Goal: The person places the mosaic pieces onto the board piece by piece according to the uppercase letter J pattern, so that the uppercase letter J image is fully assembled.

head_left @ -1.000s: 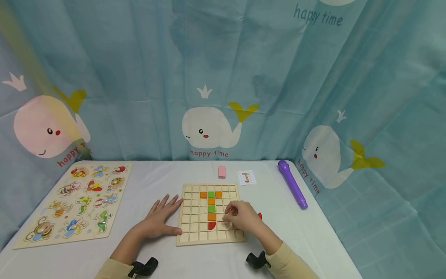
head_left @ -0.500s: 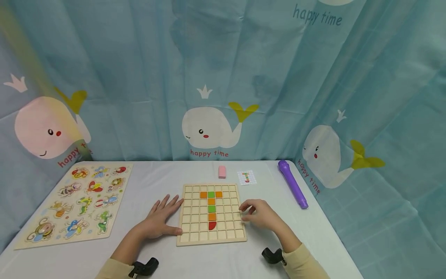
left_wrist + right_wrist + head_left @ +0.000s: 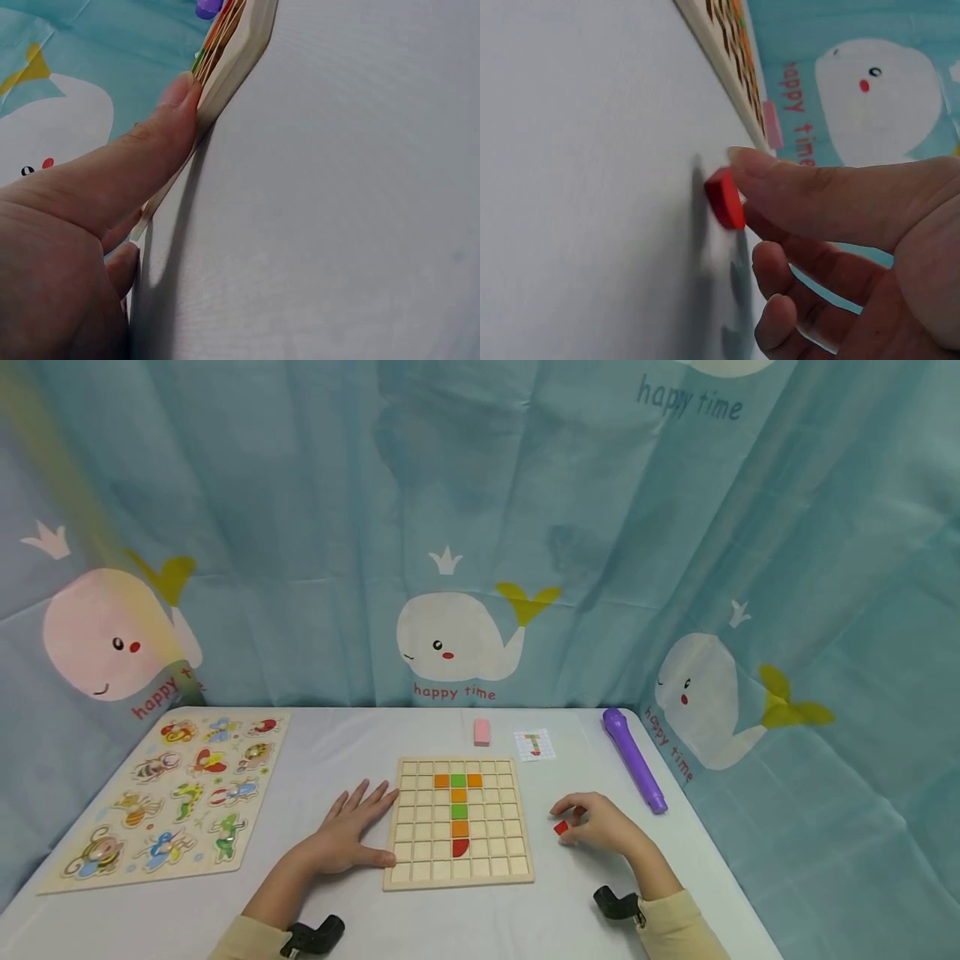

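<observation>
A wooden grid board lies mid-table, holding orange and green squares in a T shape. At the foot of the T sits a red rounded piece. My left hand rests at the board's left edge with fingers spread, its thumb against the wooden side. Right of the board, my right hand pinches a second red piece between thumb and fingertips, close over the white table. The other fingers of that hand are curled loosely below.
An insect puzzle board lies at the left. Behind the grid board are a pink block and a pattern card. A purple microphone-shaped stick lies at the right edge. A whale-print curtain surrounds the table.
My right hand has moved right, from over the grid board to the table beside it, and now grips the red piece lying there. The left hand stays at the board's edge.
</observation>
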The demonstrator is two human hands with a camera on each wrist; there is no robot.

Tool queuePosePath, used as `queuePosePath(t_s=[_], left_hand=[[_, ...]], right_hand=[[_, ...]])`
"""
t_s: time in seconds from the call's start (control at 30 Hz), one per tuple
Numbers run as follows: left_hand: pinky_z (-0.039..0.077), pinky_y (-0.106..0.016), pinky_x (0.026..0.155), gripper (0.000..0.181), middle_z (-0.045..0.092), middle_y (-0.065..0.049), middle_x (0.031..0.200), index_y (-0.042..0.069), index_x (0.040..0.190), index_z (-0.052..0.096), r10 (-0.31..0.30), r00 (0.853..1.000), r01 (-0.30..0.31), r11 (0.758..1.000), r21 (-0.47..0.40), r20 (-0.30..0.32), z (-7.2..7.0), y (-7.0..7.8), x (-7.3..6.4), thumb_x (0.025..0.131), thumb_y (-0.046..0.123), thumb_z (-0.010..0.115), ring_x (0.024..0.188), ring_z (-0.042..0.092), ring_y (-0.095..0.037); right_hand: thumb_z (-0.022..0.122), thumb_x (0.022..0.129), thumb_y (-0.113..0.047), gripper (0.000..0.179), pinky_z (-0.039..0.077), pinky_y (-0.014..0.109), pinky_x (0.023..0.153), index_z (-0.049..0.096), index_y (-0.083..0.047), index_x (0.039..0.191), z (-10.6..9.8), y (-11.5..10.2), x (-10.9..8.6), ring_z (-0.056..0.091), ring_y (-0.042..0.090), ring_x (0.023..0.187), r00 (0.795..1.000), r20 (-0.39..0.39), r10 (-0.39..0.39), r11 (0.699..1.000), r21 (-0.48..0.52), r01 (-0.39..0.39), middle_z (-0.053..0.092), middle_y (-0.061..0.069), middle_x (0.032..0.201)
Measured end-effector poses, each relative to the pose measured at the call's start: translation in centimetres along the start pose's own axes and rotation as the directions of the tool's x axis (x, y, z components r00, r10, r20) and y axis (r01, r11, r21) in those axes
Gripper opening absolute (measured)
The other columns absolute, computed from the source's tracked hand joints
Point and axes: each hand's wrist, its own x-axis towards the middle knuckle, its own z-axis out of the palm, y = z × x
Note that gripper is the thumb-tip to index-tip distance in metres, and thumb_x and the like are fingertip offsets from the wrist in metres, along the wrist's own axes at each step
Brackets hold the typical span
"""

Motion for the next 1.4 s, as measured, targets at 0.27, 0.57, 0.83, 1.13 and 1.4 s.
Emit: queuePosePath(t_s=[0.27,0.57,0.83,1.13,1.4], left_hand=[[-0.004,-0.065,0.122,0.115,0.021,-0.016,0.168,0.013,0.159,0.032,0.008,1.000,-0.008,1.000,0.006,-0.012,0.0,0.0,-0.1,0.069,0.064,0.082,0.155,0.001,-0.046],[-0.004,-0.065,0.122,0.115,0.021,-0.016,0.168,0.015,0.159,0.032,0.003,1.000,-0.003,1.000,0.014,-0.011,-0.1,0.0,-0.1,0.068,0.066,0.081,0.155,0.001,-0.046],[-0.005,-0.065,0.122,0.116,0.021,-0.016,0.168,0.014,0.159,0.032,-0.001,1.000,0.001,1.000,0.006,-0.008,0.0,0.0,0.0,0.068,0.066,0.081,0.155,0.000,-0.046],[-0.004,-0.065,0.122,0.116,0.021,-0.016,0.168,0.014,0.159,0.033,0.002,1.000,-0.002,1.000,0.003,-0.008,0.1,0.1,-0.1,0.068,0.065,0.082,0.155,0.001,-0.046],[-0.005,-0.065,0.122,0.115,0.020,-0.016,0.168,0.014,0.159,0.032,0.000,1.000,0.000,1.000,0.007,-0.002,0.1,0.0,0.0,0.068,0.064,0.082,0.155,0.000,-0.046]], right_hand=[[0.085,0.079,-0.009,0.024,0.044,0.025,0.064,0.074,-0.014,0.101,0.1,0.3,-0.5,0.052,0.015,0.077,1.000,-0.011,-0.001,0.997,-0.072,0.000,0.062,0.003,0.086],[0.086,0.080,-0.014,0.022,0.043,0.025,0.060,0.064,-0.013,0.085,0.1,-0.4,-0.2,0.051,0.013,0.070,1.000,-0.018,-0.007,0.995,-0.104,0.005,0.058,-0.004,0.076],[0.082,0.085,-0.019,0.016,0.045,0.022,0.060,0.070,-0.015,0.094,0.8,-2.2,0.3,0.052,0.007,0.069,0.994,-0.061,-0.096,0.991,-0.095,0.090,0.060,-0.008,0.077],[0.082,0.085,-0.018,0.012,0.050,0.023,0.066,0.070,-0.018,0.086,2.4,-5.5,1.4,0.059,0.009,0.075,0.985,-0.130,-0.110,0.994,0.003,0.111,0.066,-0.010,0.080],[0.085,0.083,-0.022,0.012,0.048,0.022,0.064,0.073,-0.020,0.083,4.5,-8.0,2.4,0.057,0.011,0.074,0.991,-0.046,-0.127,0.989,0.071,0.130,0.066,-0.010,0.079]])
